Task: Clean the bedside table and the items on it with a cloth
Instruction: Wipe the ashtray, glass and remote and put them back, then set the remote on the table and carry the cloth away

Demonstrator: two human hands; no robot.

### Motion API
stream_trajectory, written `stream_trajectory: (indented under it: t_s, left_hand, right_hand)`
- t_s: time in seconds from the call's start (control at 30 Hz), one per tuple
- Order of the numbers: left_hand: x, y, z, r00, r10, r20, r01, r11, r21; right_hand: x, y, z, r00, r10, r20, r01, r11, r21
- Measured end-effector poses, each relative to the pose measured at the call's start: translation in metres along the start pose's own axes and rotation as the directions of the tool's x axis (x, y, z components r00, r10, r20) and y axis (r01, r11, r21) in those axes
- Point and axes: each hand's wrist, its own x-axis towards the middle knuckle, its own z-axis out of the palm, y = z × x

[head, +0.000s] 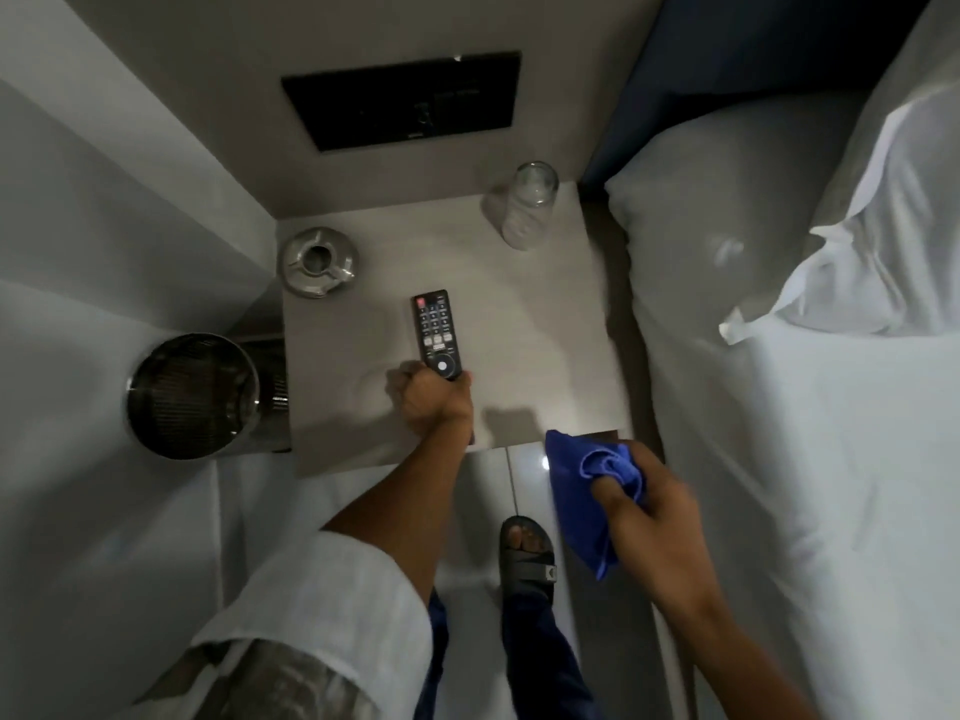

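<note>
The grey bedside table point(519, 324) fills the middle of the view. A black remote control point(436, 332) lies on it, and my left hand point(428, 400) is closed around its near end. My right hand point(644, 506) holds a bunched blue cloth point(587, 491) in the air just off the table's front right corner, above the floor. A metal ashtray point(317, 262) sits at the table's back left corner. An upturned clear glass point(524, 207) stands at the back right.
A round metal waste bin point(195, 394) stands on the floor left of the table. The bed with white sheet point(810, 459) and pillows point(727, 200) runs along the right. A black switch panel point(405, 101) is on the wall behind. My sandalled foot point(527, 556) is below the table.
</note>
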Motion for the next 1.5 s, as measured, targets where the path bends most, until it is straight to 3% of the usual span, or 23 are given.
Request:
stream_trajectory:
  t_s: [0.23,0.4,0.47,0.53,0.6,0.63,0.67,0.7,0.77,0.87,1.03,1.13,1.27,1.4,1.5]
  left_hand:
    - [0.002,0.006,0.02,0.999,0.033,-0.024,-0.031,0.997,0.076]
    - [-0.023,-0.007,-0.011,0.99,0.124,-0.061,-0.122,0.992,0.033]
    - [-0.046,-0.017,-0.036,0.981,0.168,0.095,-0.147,0.969,-0.197]
    - [-0.085,-0.032,-0.075,0.915,0.16,0.371,0.052,0.864,-0.501]
    - [-0.125,-0.048,-0.115,0.734,0.146,0.663,0.323,0.784,-0.53]
    - [-0.145,-0.06,-0.137,0.655,0.151,0.741,0.401,0.761,-0.51]
    - [-0.16,-0.07,-0.155,0.624,0.173,0.762,0.424,0.745,-0.516]
    - [-0.176,-0.081,-0.179,0.648,0.204,0.734,0.412,0.716,-0.563]
    - [-0.192,-0.093,-0.207,0.765,0.248,0.595,0.321,0.653,-0.686]
    - [-0.203,-0.113,-0.253,0.887,0.225,0.403,0.211,0.58,-0.787]
    - [-0.212,-0.172,-0.318,0.988,-0.019,0.154,0.138,0.56,-0.817]
    - [-0.224,-0.225,-0.359,0.974,-0.202,-0.101,0.036,0.579,-0.814]
    - [-0.235,-0.306,-0.408,0.852,-0.389,-0.352,-0.012,0.657,-0.754]
    - [-0.233,-0.367,-0.434,0.769,-0.502,-0.396,0.043,0.658,-0.751]
    - [-0.229,-0.402,-0.445,0.774,-0.504,-0.382,0.103,0.696,-0.711]
  right_hand:
    - [0.001,0.013,-0.023,1.0,0.026,0.015,-0.025,0.999,-0.048]
    - [-0.002,-0.002,-0.028,0.999,0.033,0.003,-0.033,0.999,0.015]
    - [-0.003,-0.011,-0.028,0.997,0.078,-0.001,-0.078,0.988,0.136]
    - [-0.009,-0.026,-0.024,0.982,0.172,0.074,-0.187,0.924,0.333]
    - [-0.016,-0.04,-0.017,0.958,0.213,0.19,-0.279,0.842,0.462]
    - [-0.025,-0.05,-0.013,0.949,0.205,0.239,-0.296,0.838,0.458]
    - [-0.032,-0.058,-0.007,0.939,0.196,0.282,-0.305,0.853,0.423]
    - [-0.046,-0.069,0.001,0.926,0.196,0.321,-0.31,0.881,0.357]
    - [-0.064,-0.08,0.016,0.906,0.201,0.372,-0.303,0.923,0.239]
    - [-0.098,-0.106,0.052,0.889,0.167,0.426,-0.246,0.96,0.137]
    - [-0.15,-0.146,0.126,0.878,0.042,0.477,-0.048,0.999,-0.001]
    - [-0.192,-0.161,0.188,0.819,-0.045,0.572,0.163,0.974,-0.156]
    - [-0.26,-0.184,0.274,0.697,-0.13,0.706,0.375,0.905,-0.203]
    - [-0.307,-0.206,0.342,0.591,-0.134,0.796,0.491,0.842,-0.223]
    - [-0.324,-0.216,0.38,0.56,-0.041,0.828,0.531,0.785,-0.32]
